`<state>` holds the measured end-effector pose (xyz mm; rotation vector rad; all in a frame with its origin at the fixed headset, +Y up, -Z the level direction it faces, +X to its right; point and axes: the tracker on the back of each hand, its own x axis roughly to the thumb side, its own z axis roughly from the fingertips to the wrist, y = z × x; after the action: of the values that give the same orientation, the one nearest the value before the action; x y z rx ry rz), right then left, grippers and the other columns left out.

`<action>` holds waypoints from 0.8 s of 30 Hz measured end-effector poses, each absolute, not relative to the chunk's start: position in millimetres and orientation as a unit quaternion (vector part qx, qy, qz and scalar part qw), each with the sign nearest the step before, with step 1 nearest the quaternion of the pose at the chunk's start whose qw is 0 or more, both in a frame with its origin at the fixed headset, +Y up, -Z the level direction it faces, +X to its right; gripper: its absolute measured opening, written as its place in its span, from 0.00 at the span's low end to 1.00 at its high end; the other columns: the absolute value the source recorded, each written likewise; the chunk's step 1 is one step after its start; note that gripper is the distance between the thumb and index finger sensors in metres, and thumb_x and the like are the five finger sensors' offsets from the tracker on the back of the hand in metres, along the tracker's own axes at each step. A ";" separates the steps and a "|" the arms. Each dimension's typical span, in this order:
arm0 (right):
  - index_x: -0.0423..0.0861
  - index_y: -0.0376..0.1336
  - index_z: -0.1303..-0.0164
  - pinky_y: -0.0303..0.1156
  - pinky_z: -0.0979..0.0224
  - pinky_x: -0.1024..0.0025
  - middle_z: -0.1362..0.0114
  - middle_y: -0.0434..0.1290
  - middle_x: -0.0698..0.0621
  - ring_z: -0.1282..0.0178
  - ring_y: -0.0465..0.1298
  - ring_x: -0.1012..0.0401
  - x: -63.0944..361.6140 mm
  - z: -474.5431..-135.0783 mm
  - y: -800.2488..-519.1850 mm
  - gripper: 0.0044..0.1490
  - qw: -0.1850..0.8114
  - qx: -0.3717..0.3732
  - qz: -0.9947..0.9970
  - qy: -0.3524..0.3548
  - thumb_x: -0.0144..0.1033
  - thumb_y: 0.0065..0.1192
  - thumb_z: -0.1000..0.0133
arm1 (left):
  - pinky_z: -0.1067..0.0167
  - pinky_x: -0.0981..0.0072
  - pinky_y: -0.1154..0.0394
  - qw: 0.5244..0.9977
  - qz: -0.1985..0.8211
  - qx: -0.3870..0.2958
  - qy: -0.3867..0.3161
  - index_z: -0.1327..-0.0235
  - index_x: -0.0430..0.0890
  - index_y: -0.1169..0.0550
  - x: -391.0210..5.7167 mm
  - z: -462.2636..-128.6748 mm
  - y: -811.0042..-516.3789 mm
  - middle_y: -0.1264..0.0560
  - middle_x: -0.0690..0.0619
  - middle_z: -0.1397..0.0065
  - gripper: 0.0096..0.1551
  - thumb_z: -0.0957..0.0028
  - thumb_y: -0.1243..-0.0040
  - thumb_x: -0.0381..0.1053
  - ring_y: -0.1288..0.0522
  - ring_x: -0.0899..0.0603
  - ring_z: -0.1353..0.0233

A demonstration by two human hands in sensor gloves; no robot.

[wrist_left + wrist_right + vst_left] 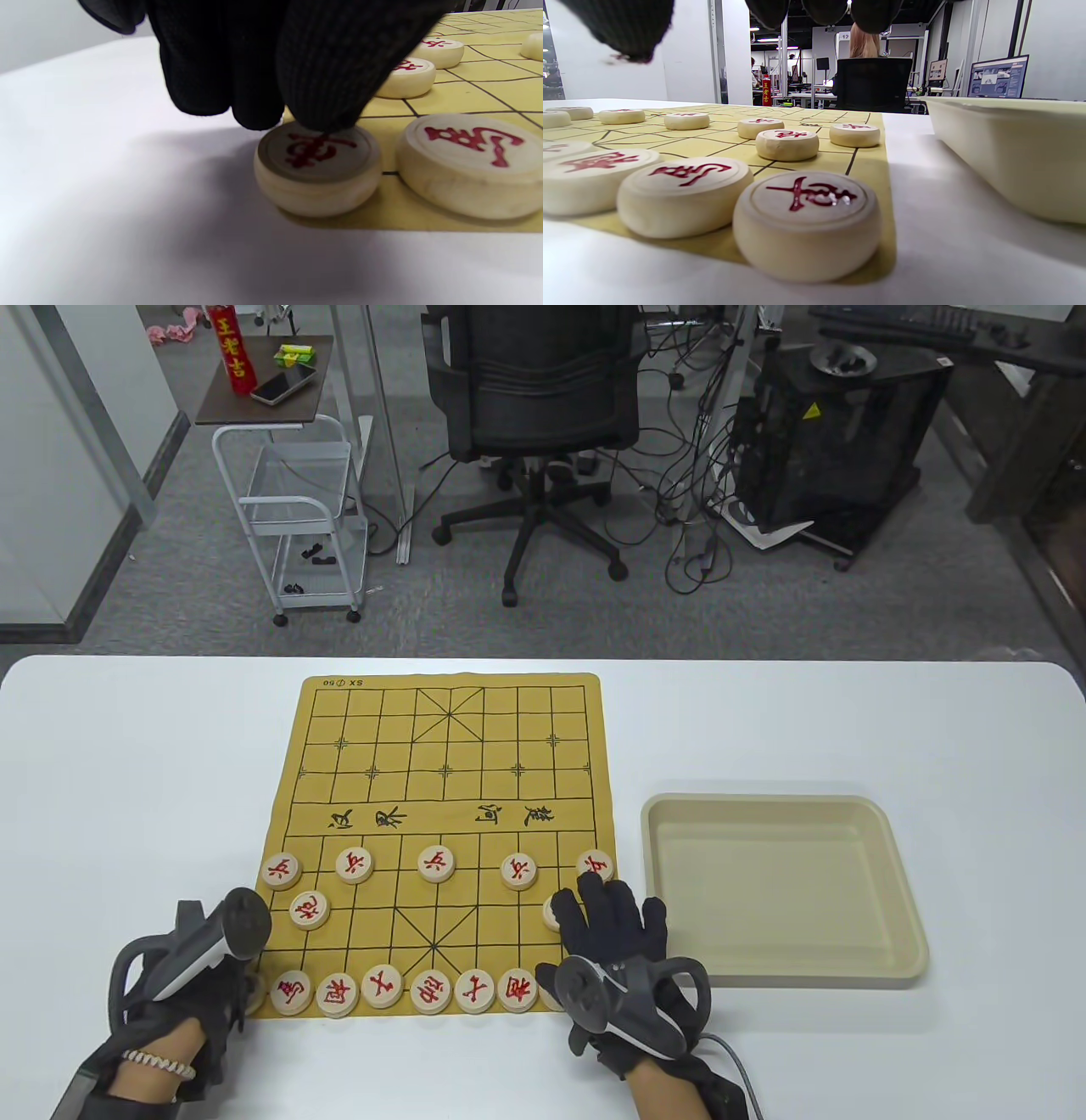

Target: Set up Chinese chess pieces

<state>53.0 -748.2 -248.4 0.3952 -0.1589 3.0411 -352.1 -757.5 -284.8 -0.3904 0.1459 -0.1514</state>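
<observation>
**Red side laid out, a hand at each near corner**

Board (441,814) is a tan mat, long axis running away from the person, river text across the middle. All red-lettered pieces sit on the near half, flat, faces up. Five in the soldier row, e.g. centre soldier (436,863). One cannon-row piece at left (309,910), its right counterpart (552,913) half hidden under the right hand. Back row lies along the near edge.

Surface: white table (127,780). Beige tray (785,889) just right of the board, not touching it. Behind: grey carpet, black office chair (533,398), white wire cart (293,517) with a red can on top, black cabinet with cables.

Left hand (199,976) is at the near-left corner. Left wrist view: fingertips (322,84) bunched together, one pressing down on top of the left corner chariot (318,167), which sits half on the board's corner, half on the table. Not wrapped round it.

Right hand (615,937) lies over the near-right corner, fingers spread and straight, holding nothing. Right wrist view: right corner chariot (807,224) sits free on the board's corner, fingertips hanging well above it.
</observation>
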 end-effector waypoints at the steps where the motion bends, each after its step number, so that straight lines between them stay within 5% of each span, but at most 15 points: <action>1: 0.56 0.51 0.13 0.50 0.17 0.27 0.08 0.50 0.44 0.09 0.55 0.39 53.0 -248.7 -748.5 0.55 0.037 0.128 0.990 -0.051 0.66 0.67 0.48 | 0.29 0.28 0.40 0.975 -0.095 -0.186 0.073 0.36 0.53 0.22 -344.8 -284.5 -751.4 0.20 0.46 0.29 0.33 0.59 0.27 0.48 0.21 0.34 0.30; 10: 0.56 0.47 0.11 0.48 0.17 0.26 0.07 0.46 0.44 0.08 0.50 0.38 55.9 -248.3 -748.9 0.57 0.045 0.119 0.990 -0.062 0.69 0.62 0.47 | 0.28 0.26 0.43 0.999 0.001 -0.040 -0.018 0.31 0.54 0.26 -271.9 -276.0 -706.9 0.26 0.44 0.24 0.36 0.56 0.33 0.57 0.26 0.32 0.25; 17: 0.56 0.45 0.11 0.47 0.17 0.26 0.07 0.44 0.44 0.08 0.48 0.37 55.6 -247.4 -750.0 0.58 0.045 0.124 0.989 -0.062 0.70 0.60 0.47 | 0.27 0.23 0.49 0.988 0.104 0.084 -0.081 0.21 0.57 0.44 -232.8 -263.9 -727.5 0.43 0.42 0.14 0.50 0.57 0.37 0.64 0.41 0.28 0.16; 24: 0.57 0.44 0.11 0.47 0.17 0.26 0.07 0.43 0.44 0.08 0.48 0.37 55.4 -246.9 -752.5 0.58 0.044 0.123 0.990 -0.059 0.70 0.60 0.47 | 0.27 0.22 0.51 0.991 0.055 0.090 -0.087 0.21 0.56 0.46 -236.8 -247.2 -741.2 0.45 0.41 0.13 0.52 0.57 0.38 0.66 0.43 0.27 0.15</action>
<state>55.4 -752.5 -246.9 0.3766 -0.1803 3.0245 -236.8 -741.2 -247.2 0.1812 -0.1752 0.1112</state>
